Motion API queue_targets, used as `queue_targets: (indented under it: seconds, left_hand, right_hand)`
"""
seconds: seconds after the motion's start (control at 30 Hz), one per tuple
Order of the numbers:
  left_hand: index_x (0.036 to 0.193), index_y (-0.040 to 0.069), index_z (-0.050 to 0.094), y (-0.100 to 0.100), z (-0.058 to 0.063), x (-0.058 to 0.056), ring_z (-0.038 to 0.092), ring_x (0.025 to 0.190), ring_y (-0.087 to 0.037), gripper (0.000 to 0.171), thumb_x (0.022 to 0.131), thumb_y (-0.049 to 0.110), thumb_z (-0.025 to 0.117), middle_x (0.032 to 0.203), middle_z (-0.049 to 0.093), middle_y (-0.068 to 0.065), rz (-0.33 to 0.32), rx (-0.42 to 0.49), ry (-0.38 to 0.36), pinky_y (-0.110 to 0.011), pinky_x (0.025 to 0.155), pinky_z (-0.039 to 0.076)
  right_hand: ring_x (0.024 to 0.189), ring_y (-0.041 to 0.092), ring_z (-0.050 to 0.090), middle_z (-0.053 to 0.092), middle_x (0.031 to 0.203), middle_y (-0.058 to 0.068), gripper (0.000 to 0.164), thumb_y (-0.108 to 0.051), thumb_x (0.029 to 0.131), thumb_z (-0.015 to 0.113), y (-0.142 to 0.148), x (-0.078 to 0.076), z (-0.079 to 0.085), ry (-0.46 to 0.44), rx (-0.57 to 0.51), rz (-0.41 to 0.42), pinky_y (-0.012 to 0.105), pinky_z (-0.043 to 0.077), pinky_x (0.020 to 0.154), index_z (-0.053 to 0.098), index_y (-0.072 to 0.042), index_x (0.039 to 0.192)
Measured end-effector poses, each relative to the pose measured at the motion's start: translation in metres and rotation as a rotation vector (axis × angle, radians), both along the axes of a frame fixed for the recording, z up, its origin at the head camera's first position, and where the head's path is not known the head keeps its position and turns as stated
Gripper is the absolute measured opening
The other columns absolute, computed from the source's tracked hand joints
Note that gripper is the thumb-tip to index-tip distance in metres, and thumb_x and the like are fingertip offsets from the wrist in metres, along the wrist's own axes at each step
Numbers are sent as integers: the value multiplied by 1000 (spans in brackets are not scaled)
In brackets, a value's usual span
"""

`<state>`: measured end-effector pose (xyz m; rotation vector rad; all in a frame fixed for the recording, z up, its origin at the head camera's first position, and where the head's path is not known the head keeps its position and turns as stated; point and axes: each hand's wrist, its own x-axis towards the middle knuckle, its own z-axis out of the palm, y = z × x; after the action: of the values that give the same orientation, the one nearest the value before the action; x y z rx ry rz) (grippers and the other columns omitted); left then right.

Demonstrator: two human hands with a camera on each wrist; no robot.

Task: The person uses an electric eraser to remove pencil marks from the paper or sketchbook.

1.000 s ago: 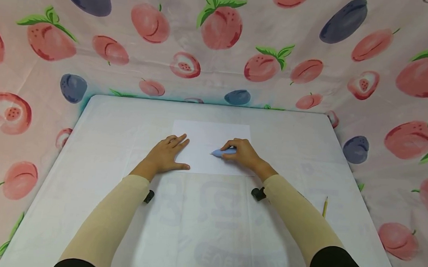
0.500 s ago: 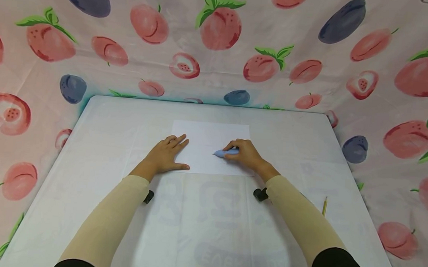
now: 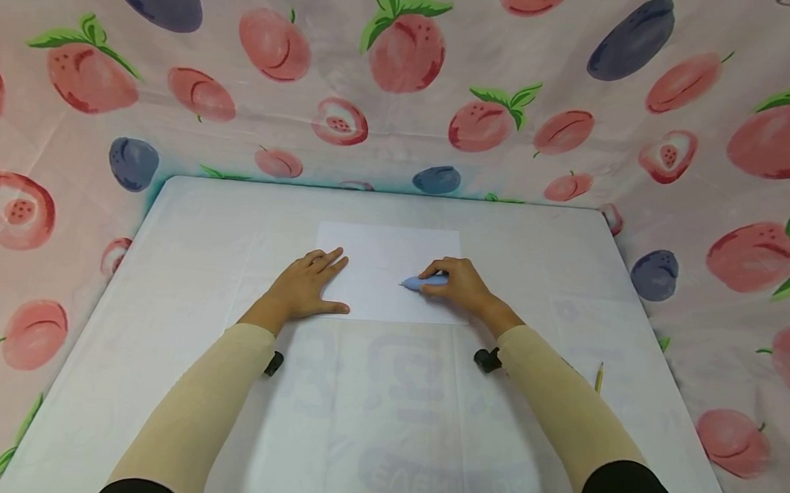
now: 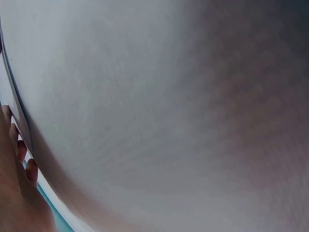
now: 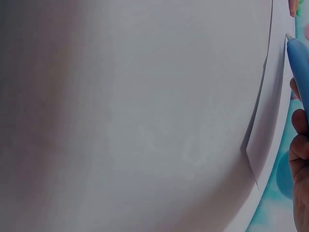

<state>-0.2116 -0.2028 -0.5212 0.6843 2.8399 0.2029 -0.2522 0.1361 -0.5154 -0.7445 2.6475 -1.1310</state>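
A sheet of white paper (image 3: 380, 275) lies flat on the white-covered table. My left hand (image 3: 302, 282) rests on its left edge, fingers spread and thumb stretched along the near edge. On the right, my right hand (image 3: 460, 283) grips a thick blue pen (image 3: 423, 282) with a narrow pale tip (image 5: 288, 36). The pen points left and its tip is at the paper; whether it touches cannot be told. No mark on the sheet can be made out. The left wrist view catches just the fingers (image 4: 31, 169) at its left border.
A yellow pencil (image 3: 599, 378) lies on the table beside the right forearm. Fruit-patterned cloth (image 3: 401, 120) hangs behind the table and at both sides. Black wrist cameras (image 3: 487, 359) sit under the sleeves.
My right hand has slid a little to the right across the paper, carrying the blue pen with it. The left hand stays in place on the sheet.
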Motion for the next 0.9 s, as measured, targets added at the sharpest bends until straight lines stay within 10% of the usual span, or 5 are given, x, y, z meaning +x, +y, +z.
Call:
queue_targets:
  seconds: [0.9]
  left_hand:
    - [160,21,13,0,-5,-3,15,150,-31,104,82,79,50,167,6,1,0,0,-4,-52,119,21]
  right_hand:
    - [103,23,64,72,111,7,21,-16,85,79,10,0,-2,33,-44,-39,41,51,91,74,-13,105]
